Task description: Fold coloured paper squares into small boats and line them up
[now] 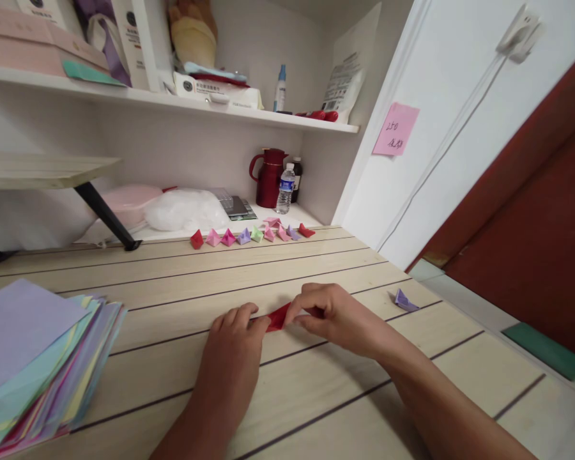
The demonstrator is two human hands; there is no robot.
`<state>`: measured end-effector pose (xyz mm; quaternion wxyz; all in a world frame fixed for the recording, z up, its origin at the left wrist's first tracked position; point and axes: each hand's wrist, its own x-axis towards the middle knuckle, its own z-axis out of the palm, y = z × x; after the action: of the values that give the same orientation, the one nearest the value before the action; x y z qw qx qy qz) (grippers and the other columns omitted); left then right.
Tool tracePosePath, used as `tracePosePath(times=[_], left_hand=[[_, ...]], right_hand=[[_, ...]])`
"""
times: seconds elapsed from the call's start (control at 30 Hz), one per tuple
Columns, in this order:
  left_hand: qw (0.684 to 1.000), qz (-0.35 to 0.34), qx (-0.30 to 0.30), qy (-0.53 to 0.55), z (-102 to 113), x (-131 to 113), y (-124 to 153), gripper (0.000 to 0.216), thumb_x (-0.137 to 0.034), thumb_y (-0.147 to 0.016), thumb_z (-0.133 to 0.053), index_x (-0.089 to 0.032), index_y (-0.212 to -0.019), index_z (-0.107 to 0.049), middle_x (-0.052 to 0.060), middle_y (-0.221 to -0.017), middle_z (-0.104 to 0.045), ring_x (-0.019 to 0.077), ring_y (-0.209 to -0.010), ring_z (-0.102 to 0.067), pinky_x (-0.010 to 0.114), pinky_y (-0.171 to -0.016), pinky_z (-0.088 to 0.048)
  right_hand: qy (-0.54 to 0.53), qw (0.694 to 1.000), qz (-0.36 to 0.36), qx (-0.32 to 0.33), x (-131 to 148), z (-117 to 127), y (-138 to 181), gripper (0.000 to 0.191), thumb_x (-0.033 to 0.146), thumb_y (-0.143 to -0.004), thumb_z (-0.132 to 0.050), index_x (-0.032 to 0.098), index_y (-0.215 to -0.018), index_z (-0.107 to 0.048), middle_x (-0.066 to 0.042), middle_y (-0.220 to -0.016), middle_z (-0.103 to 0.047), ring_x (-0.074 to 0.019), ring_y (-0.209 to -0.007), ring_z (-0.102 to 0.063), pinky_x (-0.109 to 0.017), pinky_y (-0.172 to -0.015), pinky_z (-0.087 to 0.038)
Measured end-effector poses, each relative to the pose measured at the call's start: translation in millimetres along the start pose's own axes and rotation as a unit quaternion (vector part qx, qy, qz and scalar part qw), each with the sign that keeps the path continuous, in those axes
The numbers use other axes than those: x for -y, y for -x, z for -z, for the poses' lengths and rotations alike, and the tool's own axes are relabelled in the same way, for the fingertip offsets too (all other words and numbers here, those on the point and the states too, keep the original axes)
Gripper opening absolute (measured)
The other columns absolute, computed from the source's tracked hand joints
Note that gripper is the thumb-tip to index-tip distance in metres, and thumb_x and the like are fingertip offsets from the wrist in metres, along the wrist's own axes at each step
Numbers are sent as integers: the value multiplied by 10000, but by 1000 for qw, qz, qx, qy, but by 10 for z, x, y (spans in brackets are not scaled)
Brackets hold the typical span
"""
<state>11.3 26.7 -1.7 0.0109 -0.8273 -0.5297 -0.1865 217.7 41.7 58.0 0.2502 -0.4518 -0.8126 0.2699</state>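
A small folded red paper [278, 317] lies on the pale wooden table [316, 396] between both hands. My left hand [232, 354] pinches its left end with fingers pressed together. My right hand [333, 316] grips its right end, fingers curled over the paper. A row of several small folded paper shapes [249, 235], red, pink, purple and green, stands at the table's far edge. One lone purple folded shape [405, 300] lies to the right of my right hand.
A thick stack of coloured paper sheets [33, 364] lies at the front left. Behind the table a shelf holds a dark red jug [268, 177], a water bottle [285, 188] and a white bag [186, 209]. A pink sticky note [395, 129] hangs on the white wall.
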Motion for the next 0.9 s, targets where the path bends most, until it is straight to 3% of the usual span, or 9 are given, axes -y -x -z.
tracePosePath(times=[0.1, 0.27, 0.63, 0.8, 0.9], left_hand=[[1000, -1, -5, -5, -16, 8, 7, 378, -38, -887, -483, -236, -1115, -710, 109, -1221, -672, 276, -1093, -638, 479, -927, -518], [1000, -14, -19, -18, -34, 13, 9, 366, -52, -888, -494, -246, -1109, -711, 111, -1225, -674, 274, -1075, -650, 486, -915, -530], [996, -44, -55, -55, -92, 85, 19, 428, 4, -850, -490, -251, -1099, -728, 127, -1220, -678, 281, -1054, -674, 477, -882, -549], [994, -36, -69, -82, -99, 54, 62, 460, 20, -842, -491, -272, -1115, -718, 100, -1220, -691, 267, -1044, -670, 475, -920, -524], [993, -13, -77, -86, -67, 17, 71, 419, -2, -857, -503, -278, -1080, -726, 92, -1222, -691, 264, -1060, -666, 507, -968, -497]], right_hand=[[34, 999, 5, 35, -23, -49, 4, 295, 93, -833, -624, 312, -962, -773, 34, -812, -647, -107, -684, -592, -213, -659, -424], [73, 997, 4, 35, -33, -110, -20, 216, 152, -841, -634, 296, -944, -758, 25, -810, -674, -131, -705, -607, -229, -677, -428], [141, 990, -8, 28, -88, -223, -57, 236, 139, -797, -618, 303, -899, -754, 24, -871, -754, -179, -780, -666, -267, -699, -442], [64, 996, 26, 61, -141, -113, -51, 231, 159, -823, -635, 305, -952, -759, 37, -910, -765, -169, -829, -685, -261, -761, -475], [-26, 999, 38, 12, -197, -14, -80, 190, 185, -881, -593, 256, -956, -753, 10, -894, -740, -149, -788, -664, -243, -728, -490]])
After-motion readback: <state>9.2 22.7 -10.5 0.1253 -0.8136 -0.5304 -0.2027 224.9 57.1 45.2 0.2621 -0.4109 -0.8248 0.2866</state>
